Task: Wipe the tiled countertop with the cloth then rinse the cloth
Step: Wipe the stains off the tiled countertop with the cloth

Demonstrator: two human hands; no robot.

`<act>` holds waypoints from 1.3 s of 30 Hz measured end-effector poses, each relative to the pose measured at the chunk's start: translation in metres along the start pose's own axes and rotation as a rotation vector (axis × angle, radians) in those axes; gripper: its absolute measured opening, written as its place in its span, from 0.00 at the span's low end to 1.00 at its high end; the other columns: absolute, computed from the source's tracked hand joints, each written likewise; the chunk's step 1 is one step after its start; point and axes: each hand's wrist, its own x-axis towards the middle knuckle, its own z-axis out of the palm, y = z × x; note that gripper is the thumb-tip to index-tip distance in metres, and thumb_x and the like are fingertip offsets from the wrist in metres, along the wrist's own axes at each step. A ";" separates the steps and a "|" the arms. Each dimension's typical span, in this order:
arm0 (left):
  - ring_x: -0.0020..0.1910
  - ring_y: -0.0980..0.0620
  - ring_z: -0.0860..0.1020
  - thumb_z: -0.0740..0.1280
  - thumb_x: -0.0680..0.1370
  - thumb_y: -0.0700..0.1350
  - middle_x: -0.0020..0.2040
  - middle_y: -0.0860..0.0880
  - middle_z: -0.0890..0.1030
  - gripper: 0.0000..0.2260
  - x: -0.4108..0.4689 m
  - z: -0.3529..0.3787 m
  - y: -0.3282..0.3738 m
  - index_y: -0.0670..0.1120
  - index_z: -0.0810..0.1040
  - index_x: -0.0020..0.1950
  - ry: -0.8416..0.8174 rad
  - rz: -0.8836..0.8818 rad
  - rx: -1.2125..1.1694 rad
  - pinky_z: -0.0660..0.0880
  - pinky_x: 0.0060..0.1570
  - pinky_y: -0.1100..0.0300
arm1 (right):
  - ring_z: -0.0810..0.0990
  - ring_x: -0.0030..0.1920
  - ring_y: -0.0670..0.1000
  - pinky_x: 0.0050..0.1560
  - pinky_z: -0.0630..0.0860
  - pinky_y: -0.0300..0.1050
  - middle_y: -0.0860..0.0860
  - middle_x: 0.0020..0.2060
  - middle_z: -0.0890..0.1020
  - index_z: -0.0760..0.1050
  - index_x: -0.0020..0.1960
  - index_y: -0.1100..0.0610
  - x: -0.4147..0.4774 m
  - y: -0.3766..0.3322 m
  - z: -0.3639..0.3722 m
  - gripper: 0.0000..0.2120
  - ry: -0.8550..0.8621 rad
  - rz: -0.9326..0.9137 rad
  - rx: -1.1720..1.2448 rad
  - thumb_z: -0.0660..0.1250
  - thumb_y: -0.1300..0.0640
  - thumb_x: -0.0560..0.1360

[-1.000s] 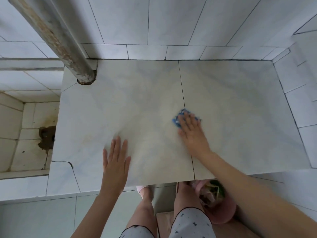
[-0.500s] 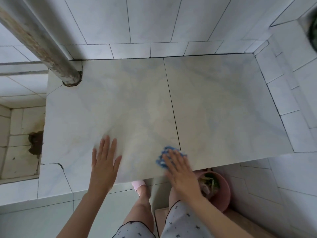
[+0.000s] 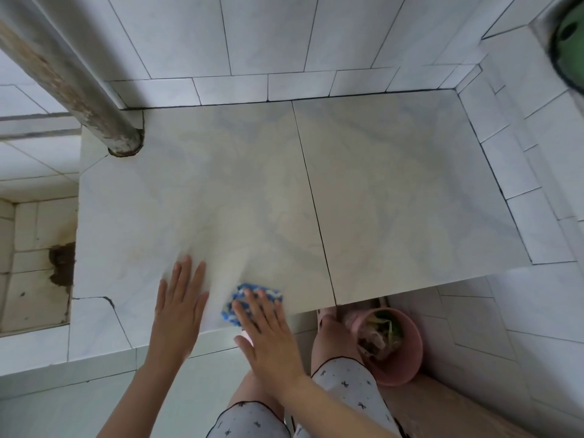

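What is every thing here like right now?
blue cloth, bunched at the countertop's near edge, under the right hand's fingers.
right hand, fingers straight, pressing the cloth.
left hand, flat on the countertop, holding nothing.
tiled countertop, streaky, cracked near its left front corner.
pink bucket, upright below the countertop, scraps inside.
pipe, surface peeling.

Hands: two, left hand (image 3: 177, 311) and right hand (image 3: 268, 336), both flat.
Blue-and-white cloth (image 3: 252, 289): one, under right hand's fingers.
Tiled countertop (image 3: 395, 191): one. Two large tiles in it, joint just right of right hand.
Rusty pipe (image 3: 72, 80): one, far beyond left hand.
Pink bucket (image 3: 407, 365): one, right of right hand, below counter edge.
Bare legs (image 3: 335, 339): two, beneath hands.
Green round object (image 3: 568, 42): one, far beyond right hand, cut by frame edge.
Dark stain (image 3: 61, 263): one, left of left hand.
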 end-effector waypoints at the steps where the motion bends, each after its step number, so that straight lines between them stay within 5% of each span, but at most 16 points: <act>1: 0.77 0.53 0.44 0.43 0.81 0.55 0.78 0.50 0.48 0.25 -0.002 0.000 -0.002 0.50 0.50 0.77 -0.005 0.008 -0.002 0.41 0.74 0.56 | 0.53 0.76 0.53 0.73 0.51 0.53 0.50 0.76 0.57 0.58 0.75 0.50 -0.001 -0.003 0.001 0.25 0.011 -0.008 0.003 0.53 0.46 0.80; 6: 0.76 0.53 0.43 0.43 0.80 0.58 0.78 0.51 0.47 0.27 -0.002 0.001 0.005 0.50 0.50 0.77 -0.004 -0.027 -0.010 0.38 0.73 0.57 | 0.53 0.76 0.51 0.73 0.52 0.51 0.48 0.76 0.55 0.52 0.76 0.49 -0.008 0.026 -0.010 0.23 0.005 -0.019 0.000 0.44 0.47 0.82; 11: 0.76 0.51 0.41 0.41 0.78 0.63 0.78 0.47 0.45 0.32 -0.001 0.008 0.021 0.47 0.49 0.77 0.015 -0.094 -0.038 0.35 0.73 0.55 | 0.49 0.76 0.51 0.74 0.47 0.50 0.50 0.77 0.53 0.52 0.77 0.50 -0.037 0.100 -0.034 0.24 0.087 0.256 -0.018 0.44 0.47 0.82; 16: 0.76 0.48 0.42 0.41 0.78 0.62 0.78 0.43 0.46 0.32 0.004 0.014 0.034 0.44 0.49 0.77 0.017 -0.154 -0.011 0.42 0.73 0.44 | 0.51 0.76 0.54 0.75 0.47 0.50 0.53 0.77 0.51 0.51 0.77 0.54 -0.053 0.164 -0.049 0.26 0.111 0.516 -0.039 0.41 0.46 0.82; 20: 0.76 0.48 0.43 0.39 0.78 0.64 0.78 0.44 0.46 0.34 0.023 0.015 0.048 0.44 0.50 0.77 0.022 -0.078 -0.085 0.46 0.74 0.47 | 0.51 0.76 0.58 0.75 0.49 0.53 0.56 0.76 0.50 0.50 0.77 0.56 -0.054 0.179 -0.053 0.27 0.126 0.616 -0.036 0.39 0.45 0.82; 29: 0.76 0.52 0.44 0.40 0.79 0.62 0.77 0.46 0.49 0.31 0.081 0.016 0.092 0.46 0.50 0.77 0.004 0.022 -0.038 0.38 0.72 0.55 | 0.54 0.75 0.53 0.73 0.50 0.51 0.52 0.75 0.59 0.54 0.76 0.51 0.026 0.077 -0.039 0.24 0.104 0.202 0.016 0.41 0.47 0.82; 34: 0.75 0.54 0.43 0.36 0.77 0.64 0.77 0.47 0.48 0.33 0.105 0.015 0.104 0.48 0.51 0.77 -0.010 0.072 -0.018 0.35 0.71 0.59 | 0.51 0.76 0.50 0.74 0.47 0.50 0.49 0.76 0.56 0.57 0.75 0.51 0.035 0.135 -0.052 0.23 0.035 0.048 -0.009 0.41 0.48 0.82; 39: 0.74 0.57 0.35 0.40 0.77 0.61 0.77 0.50 0.41 0.30 0.110 0.015 0.114 0.51 0.45 0.77 -0.032 0.021 -0.026 0.29 0.70 0.58 | 0.53 0.76 0.55 0.74 0.50 0.54 0.54 0.75 0.56 0.57 0.75 0.56 0.030 0.264 -0.098 0.28 0.169 0.510 -0.043 0.41 0.45 0.80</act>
